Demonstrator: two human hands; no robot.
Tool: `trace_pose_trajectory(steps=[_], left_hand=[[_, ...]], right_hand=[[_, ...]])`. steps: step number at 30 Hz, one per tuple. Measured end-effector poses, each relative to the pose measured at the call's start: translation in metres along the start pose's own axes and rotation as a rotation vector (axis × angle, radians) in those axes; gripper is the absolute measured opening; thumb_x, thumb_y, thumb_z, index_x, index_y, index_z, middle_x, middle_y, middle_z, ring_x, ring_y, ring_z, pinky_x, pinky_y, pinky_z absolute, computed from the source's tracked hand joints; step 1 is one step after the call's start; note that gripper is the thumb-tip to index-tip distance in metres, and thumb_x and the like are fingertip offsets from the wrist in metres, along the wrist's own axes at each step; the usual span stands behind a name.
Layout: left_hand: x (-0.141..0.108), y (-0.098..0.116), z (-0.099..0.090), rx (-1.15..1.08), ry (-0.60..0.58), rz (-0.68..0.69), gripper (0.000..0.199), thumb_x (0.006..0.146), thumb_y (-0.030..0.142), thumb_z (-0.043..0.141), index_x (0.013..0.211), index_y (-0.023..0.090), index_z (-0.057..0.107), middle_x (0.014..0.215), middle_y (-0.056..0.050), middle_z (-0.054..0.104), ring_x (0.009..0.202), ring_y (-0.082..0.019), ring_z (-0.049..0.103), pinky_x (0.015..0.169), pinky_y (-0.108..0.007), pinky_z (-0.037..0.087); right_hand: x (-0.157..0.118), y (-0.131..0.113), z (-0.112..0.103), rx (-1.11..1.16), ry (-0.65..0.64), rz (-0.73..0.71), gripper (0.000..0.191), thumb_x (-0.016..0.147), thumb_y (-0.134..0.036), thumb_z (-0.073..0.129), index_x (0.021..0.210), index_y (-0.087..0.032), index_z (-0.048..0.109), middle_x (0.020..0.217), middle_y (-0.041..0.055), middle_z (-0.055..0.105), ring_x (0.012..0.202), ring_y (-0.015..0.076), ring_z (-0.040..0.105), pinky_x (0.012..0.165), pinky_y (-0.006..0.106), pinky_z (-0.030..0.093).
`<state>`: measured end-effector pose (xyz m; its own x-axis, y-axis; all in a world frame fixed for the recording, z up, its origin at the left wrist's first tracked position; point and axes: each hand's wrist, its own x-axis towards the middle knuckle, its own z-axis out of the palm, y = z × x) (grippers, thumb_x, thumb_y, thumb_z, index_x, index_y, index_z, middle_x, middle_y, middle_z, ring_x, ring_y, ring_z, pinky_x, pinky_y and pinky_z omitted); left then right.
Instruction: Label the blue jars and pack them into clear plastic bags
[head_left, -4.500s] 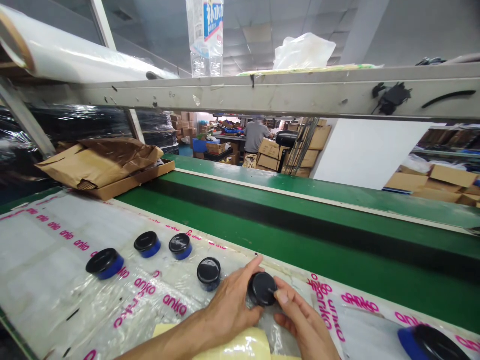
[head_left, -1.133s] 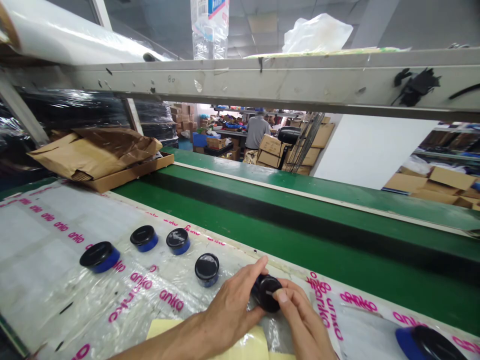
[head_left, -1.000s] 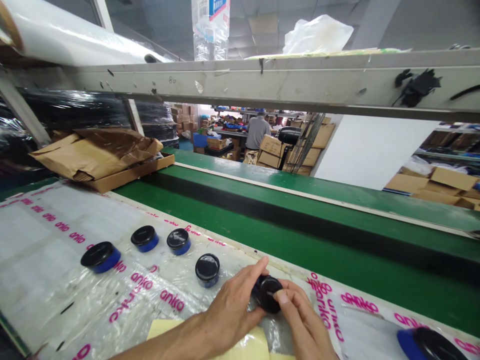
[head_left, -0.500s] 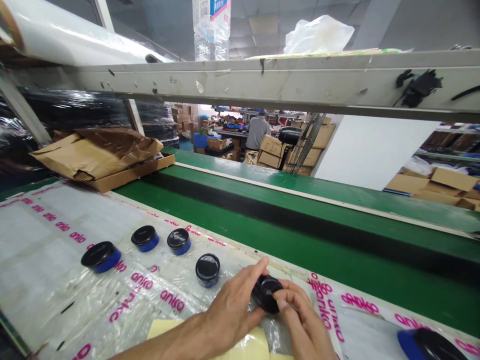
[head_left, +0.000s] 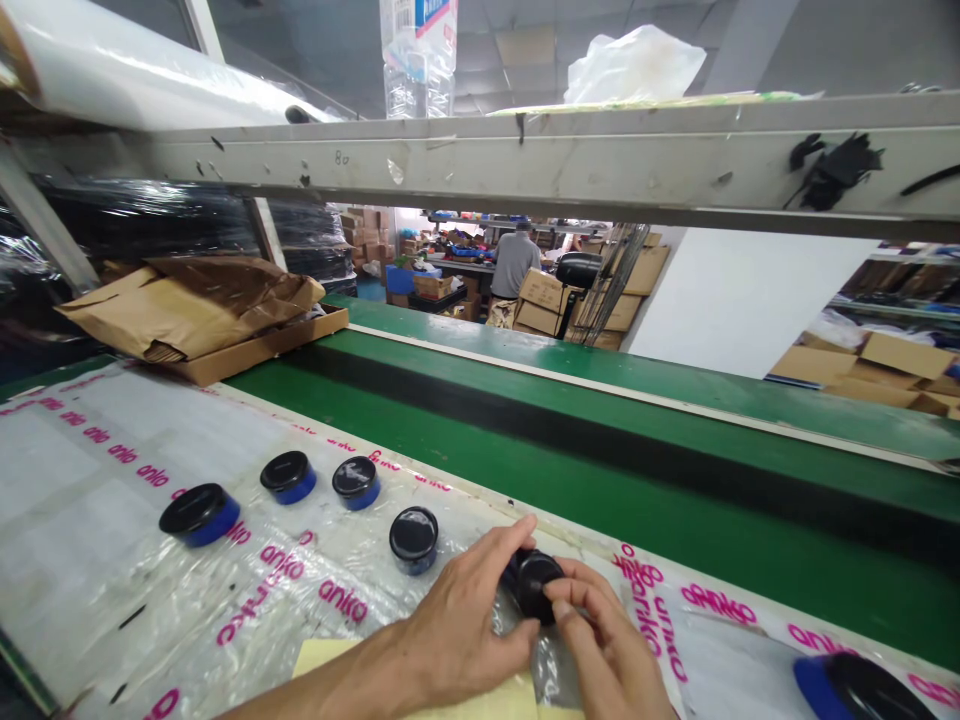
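L hand (head_left: 469,625) & R hand (head_left: 607,665) gripped black-lidded blue jar (head_left: 534,587) at 6 o'clock from both sides, prob. to steady it, w/ row of like jars (head_left: 356,482) at 9 o'clock on printed plastic sheet (head_left: 75,480).

Green conveyor belt (head_left: 525,440), clear plastic sheet (head_left: 97,470) printed pink "anko", five black-lidded blue jars (head_left: 288,477), yellow paper (head_left: 322,658)

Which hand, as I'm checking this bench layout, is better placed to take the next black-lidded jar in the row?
Left, probably: the left hand sits beside that jar, while the right hand is beyond the held jar.
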<state>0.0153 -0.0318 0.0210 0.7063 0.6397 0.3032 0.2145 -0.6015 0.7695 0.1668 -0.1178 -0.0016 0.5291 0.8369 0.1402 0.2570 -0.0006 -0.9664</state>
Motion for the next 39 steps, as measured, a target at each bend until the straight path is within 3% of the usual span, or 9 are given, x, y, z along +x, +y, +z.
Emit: trace_pose_trajectory(steps=[9, 21, 27, 32, 36, 39], left_hand=[[0.000, -0.005, 0.000, -0.116, 0.065, -0.072, 0.053, 0.100, 0.028, 0.053, 0.151, 0.027, 0.038, 0.134, -0.007, 0.061, 0.121, -0.024, 0.059, 0.108, -0.042, 0.047], [0.006, -0.002, 0.013, -0.284, 0.185, -0.195, 0.056, 0.089, 0.016, 0.061, 0.143, 0.024, 0.051, 0.128, -0.010, 0.063, 0.121, -0.025, 0.059, 0.105, -0.043, 0.050], [0.005, -0.006, 0.015, -0.297, 0.196, -0.198, 0.055, 0.088, 0.014, 0.061, 0.141, 0.024, 0.052, 0.130, -0.010, 0.062, 0.122, -0.026, 0.058, 0.105, -0.044, 0.050], [0.003, -0.007, 0.012, -0.310, 0.173, -0.218, 0.052, 0.092, 0.021, 0.062, 0.142, 0.023, 0.050, 0.130, -0.011, 0.061, 0.119, -0.026, 0.060, 0.106, -0.045, 0.049], [0.000, -0.002, 0.006, -0.253, 0.116, -0.205, 0.051, 0.096, 0.028, 0.058, 0.146, 0.024, 0.046, 0.133, -0.011, 0.061, 0.122, -0.027, 0.060, 0.108, -0.046, 0.047], [-0.001, 0.003, 0.002, -0.183, 0.075, -0.219, 0.063, 0.089, 0.022, 0.064, 0.148, 0.026, 0.043, 0.136, -0.010, 0.060, 0.124, -0.029, 0.059, 0.111, -0.049, 0.044]], right_hand=[[0.000, -0.005, 0.001, 0.033, -0.039, 0.008, 0.028, 0.089, -0.047, 0.056, 0.082, -0.024, 0.070, 0.120, 0.0092, 0.065, 0.110, 0.0261, 0.063, 0.086, 0.030, 0.052], [0.000, -0.004, 0.001, 0.003, 0.044, 0.047, 0.032, 0.086, -0.052, 0.058, 0.079, -0.024, 0.074, 0.120, 0.0098, 0.071, 0.111, 0.0290, 0.066, 0.092, 0.035, 0.053], [0.001, 0.008, -0.001, 0.054, 0.072, 0.165, 0.039, 0.083, -0.058, 0.058, 0.088, -0.024, 0.076, 0.119, 0.0083, 0.075, 0.114, 0.0332, 0.067, 0.098, 0.043, 0.053], [0.003, 0.004, -0.003, 0.083, 0.062, 0.233, 0.044, 0.082, -0.060, 0.061, 0.102, -0.023, 0.073, 0.112, 0.0084, 0.077, 0.106, 0.0309, 0.070, 0.088, 0.038, 0.057], [0.004, -0.006, 0.001, 0.111, 0.045, 0.216, 0.050, 0.079, -0.065, 0.067, 0.102, -0.021, 0.069, 0.105, 0.0100, 0.078, 0.098, 0.0287, 0.072, 0.083, 0.035, 0.058], [0.003, -0.010, 0.004, 0.138, 0.073, 0.217, 0.052, 0.077, -0.065, 0.070, 0.102, -0.021, 0.068, 0.101, 0.0090, 0.078, 0.099, 0.0287, 0.072, 0.082, 0.035, 0.059]])
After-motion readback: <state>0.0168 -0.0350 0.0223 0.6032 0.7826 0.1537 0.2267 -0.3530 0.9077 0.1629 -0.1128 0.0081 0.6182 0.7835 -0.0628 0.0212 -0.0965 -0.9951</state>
